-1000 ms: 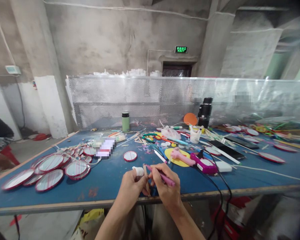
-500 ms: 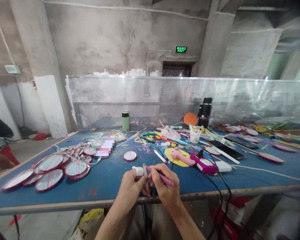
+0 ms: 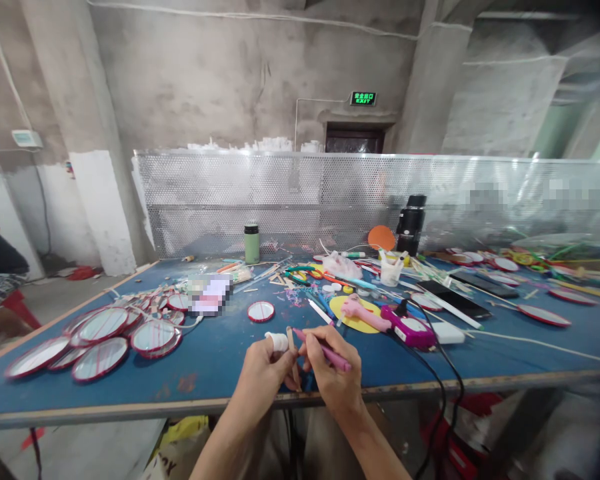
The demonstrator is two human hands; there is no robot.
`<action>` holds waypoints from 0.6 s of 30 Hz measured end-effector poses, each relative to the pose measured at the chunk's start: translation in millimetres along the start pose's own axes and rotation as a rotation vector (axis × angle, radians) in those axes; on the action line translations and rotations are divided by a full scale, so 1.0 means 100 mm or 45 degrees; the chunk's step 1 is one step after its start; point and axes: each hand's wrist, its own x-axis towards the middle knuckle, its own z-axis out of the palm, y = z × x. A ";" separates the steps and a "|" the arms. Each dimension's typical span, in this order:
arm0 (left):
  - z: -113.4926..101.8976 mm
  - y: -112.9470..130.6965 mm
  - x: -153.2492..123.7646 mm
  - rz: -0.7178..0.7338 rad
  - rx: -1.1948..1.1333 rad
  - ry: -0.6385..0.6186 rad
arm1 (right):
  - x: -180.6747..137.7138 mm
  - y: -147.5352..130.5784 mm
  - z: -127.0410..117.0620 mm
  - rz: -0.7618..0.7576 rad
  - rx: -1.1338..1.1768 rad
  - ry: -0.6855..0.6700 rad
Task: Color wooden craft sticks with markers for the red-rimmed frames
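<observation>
Near the front edge of the blue table, my left hand [image 3: 264,370] is closed on a thin wooden stick [image 3: 293,357], held nearly upright. A white wrap [image 3: 280,342] goes round one of its fingers. My right hand [image 3: 336,373] grips a purple marker pen [image 3: 334,357] like a writing tool. The pen's tip end is close to the top of the stick; whether they touch I cannot tell. A small round red-rimmed disc [image 3: 261,311] lies flat just beyond my hands.
Left are piled red-rimmed discs [image 3: 100,360] and a phone [image 3: 213,295] on a cable. Right are a pink glue gun [image 3: 363,313], a purple device [image 3: 411,330], black cables and a dark tablet [image 3: 450,300]. Behind stand a green bottle [image 3: 251,245], a black flask [image 3: 411,227] and a perforated metal screen [image 3: 220,193].
My right hand and the marker pen have shifted very slightly to the right. Both hands keep their hold, and the rest looks the same apart from a slight camera shift.
</observation>
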 end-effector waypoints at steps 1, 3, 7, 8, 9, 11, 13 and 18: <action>0.00 0.01 0.00 -0.002 -0.001 -0.003 | 0.00 0.00 0.00 -0.004 0.003 0.007; 0.00 0.02 -0.01 -0.001 0.003 -0.005 | 0.00 0.00 0.00 -0.014 -0.004 0.005; 0.00 0.02 0.00 0.006 0.023 -0.006 | 0.01 -0.02 0.00 -0.027 -0.032 -0.010; 0.00 0.01 0.00 0.008 0.023 -0.005 | 0.01 -0.02 -0.01 -0.027 -0.032 -0.014; 0.00 0.01 0.00 0.009 0.021 -0.006 | 0.01 -0.02 -0.01 -0.025 -0.030 -0.017; 0.00 0.00 0.00 0.009 0.020 -0.005 | 0.01 -0.01 -0.01 -0.018 -0.021 -0.018; 0.00 0.00 0.00 0.006 0.026 -0.005 | 0.01 0.00 0.00 -0.015 -0.017 -0.007; 0.00 0.01 -0.01 0.003 0.037 -0.008 | 0.01 0.01 0.00 -0.020 -0.033 -0.020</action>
